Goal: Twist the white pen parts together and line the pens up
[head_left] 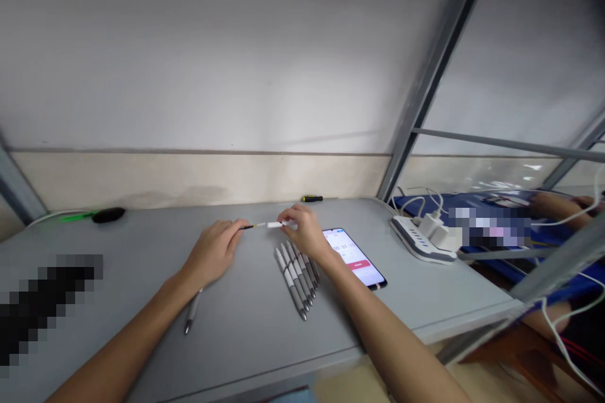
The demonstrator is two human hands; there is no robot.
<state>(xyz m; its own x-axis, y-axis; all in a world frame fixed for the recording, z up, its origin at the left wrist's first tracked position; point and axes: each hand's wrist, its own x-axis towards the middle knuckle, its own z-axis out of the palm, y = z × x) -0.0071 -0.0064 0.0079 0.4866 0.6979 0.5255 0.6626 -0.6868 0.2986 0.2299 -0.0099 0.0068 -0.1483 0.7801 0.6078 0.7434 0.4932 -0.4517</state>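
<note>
Pinched in my left hand [215, 252] is a thin dark pen refill [248, 227] with a yellowish, pale tip pointing right. My right hand [300, 227] closes on a white pen barrel part [273, 225], its end facing the refill tip across a small gap. Below the right hand, several grey-and-white pens [295, 283] lie side by side on the grey desk [236, 334]. Under my left wrist lies a grey pen part [191, 315] with a dark tip, its upper end hidden by the arm.
A phone [354, 258] with a lit timer lies beside my right forearm. Farther right sits a power strip [423, 240] with plugs and cables. A small yellow-black screwdriver [312, 198] and a black oval object [108, 215] lie near the wall. Another person's hand [553, 206] shows beyond the metal frame.
</note>
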